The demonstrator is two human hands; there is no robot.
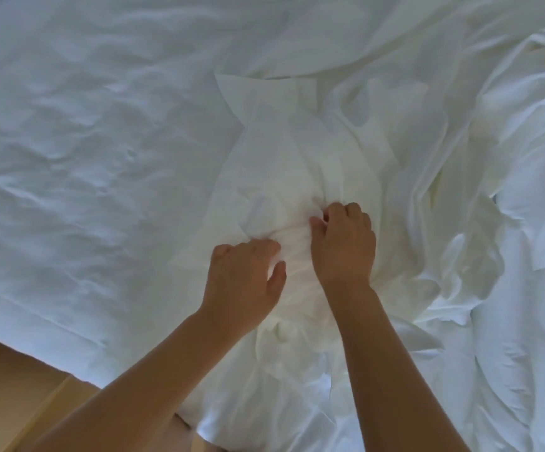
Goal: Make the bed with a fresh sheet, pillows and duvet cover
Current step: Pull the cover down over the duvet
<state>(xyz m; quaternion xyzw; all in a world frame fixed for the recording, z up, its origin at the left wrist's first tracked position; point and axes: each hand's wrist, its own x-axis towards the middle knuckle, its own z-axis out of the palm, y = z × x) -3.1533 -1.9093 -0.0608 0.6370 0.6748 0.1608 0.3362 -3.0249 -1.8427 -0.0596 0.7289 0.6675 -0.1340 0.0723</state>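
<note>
The right grip (342, 246) has its fingers curled into a bunched fold of the white duvet cover (300, 151), pinching it. Just beside it, the left grip (245, 282) clutches the same bunch. The cover lies crumpled beyond and right of both; left of them spreads the flat sheet (85, 141), then wooden floor (10, 386) nearer the person.
</note>
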